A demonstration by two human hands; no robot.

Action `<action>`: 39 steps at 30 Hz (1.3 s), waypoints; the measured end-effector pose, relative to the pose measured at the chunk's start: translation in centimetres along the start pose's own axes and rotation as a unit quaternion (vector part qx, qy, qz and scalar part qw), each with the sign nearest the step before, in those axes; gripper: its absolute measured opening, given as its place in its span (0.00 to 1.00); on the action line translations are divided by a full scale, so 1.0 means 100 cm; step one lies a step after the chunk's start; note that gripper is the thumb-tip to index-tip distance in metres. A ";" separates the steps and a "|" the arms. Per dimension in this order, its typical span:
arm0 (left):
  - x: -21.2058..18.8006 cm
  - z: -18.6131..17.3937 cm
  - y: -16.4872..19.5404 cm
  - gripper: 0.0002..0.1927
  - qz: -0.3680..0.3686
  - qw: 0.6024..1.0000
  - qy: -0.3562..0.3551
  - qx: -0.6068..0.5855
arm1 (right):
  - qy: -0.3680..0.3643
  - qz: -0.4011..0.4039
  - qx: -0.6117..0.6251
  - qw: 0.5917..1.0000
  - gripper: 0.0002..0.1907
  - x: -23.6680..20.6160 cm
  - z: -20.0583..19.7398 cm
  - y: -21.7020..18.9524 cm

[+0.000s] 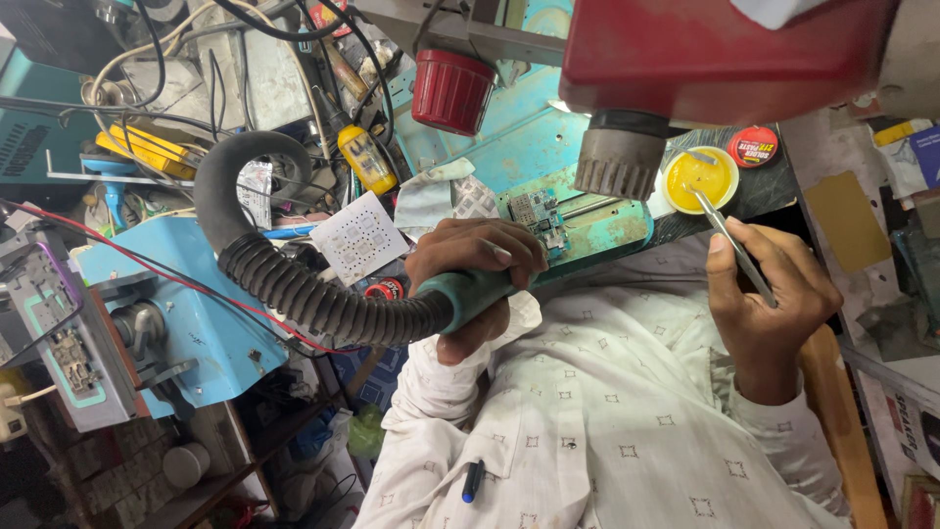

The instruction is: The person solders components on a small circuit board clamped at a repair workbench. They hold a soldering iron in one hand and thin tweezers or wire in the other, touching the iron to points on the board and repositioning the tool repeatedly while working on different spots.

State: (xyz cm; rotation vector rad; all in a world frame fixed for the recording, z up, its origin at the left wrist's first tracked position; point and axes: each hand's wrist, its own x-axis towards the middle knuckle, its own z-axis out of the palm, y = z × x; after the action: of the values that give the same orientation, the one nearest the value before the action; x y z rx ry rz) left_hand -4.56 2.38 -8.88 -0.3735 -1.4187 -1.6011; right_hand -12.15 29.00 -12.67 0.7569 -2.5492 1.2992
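Landmark: teal work mat (pixel 612 227), under the red microscope housing (pixel 725 49).

Small circuit board (pixel 535 213) on the mat's left end, flat, just past the left hand's fingertips.

Left hand (pixel 477 264) wrapped tight around the teal hot-air handle (pixel 470 294), at the mat's near-left corner; ribbed black hose (pixel 294 284) trailing off left from the mat. Nozzle end hidden behind the fingers, so aim not visible.

Right hand (pixel 769 294) near the mat's right end, pinching metal tweezers (pixel 729 235); tips dipped in the yellow flux tin (pixel 699 178), just past the mat's far-right corner. Red lid (pixel 753 147) beside the tin, further right.

Judgement on doing this well:
- Take only a small dab of flux on the tips; excess spreads and bubbles under heat.
- Keep the hot-air nozzle pointed off the board until flux is placed.
- Carry tweezers low and straight from tin to board; short path across the mat, no drips.
- Brace left wrist against the mat edge for a steady nozzle.
- Watch the hose drag; a tug could shift aim.
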 end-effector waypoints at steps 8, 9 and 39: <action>0.001 0.000 0.004 0.40 -0.012 1.000 -0.010 0.014 | 0.002 -0.018 -0.010 1.000 0.06 -0.005 0.008 0.007; 0.001 0.000 0.005 0.39 -0.016 1.000 -0.012 0.017 | 0.005 -0.017 -0.012 1.000 0.06 -0.005 0.007 0.006; 0.006 -0.003 0.015 0.38 -0.053 0.997 -0.038 0.029 | 0.026 0.070 0.048 0.996 0.08 0.014 0.002 -0.003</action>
State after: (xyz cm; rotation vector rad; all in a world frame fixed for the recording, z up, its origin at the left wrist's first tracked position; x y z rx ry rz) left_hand -3.57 1.99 -7.64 -0.3321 -1.5616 -1.6411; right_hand -13.12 28.20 -12.03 0.5627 -2.5538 1.4730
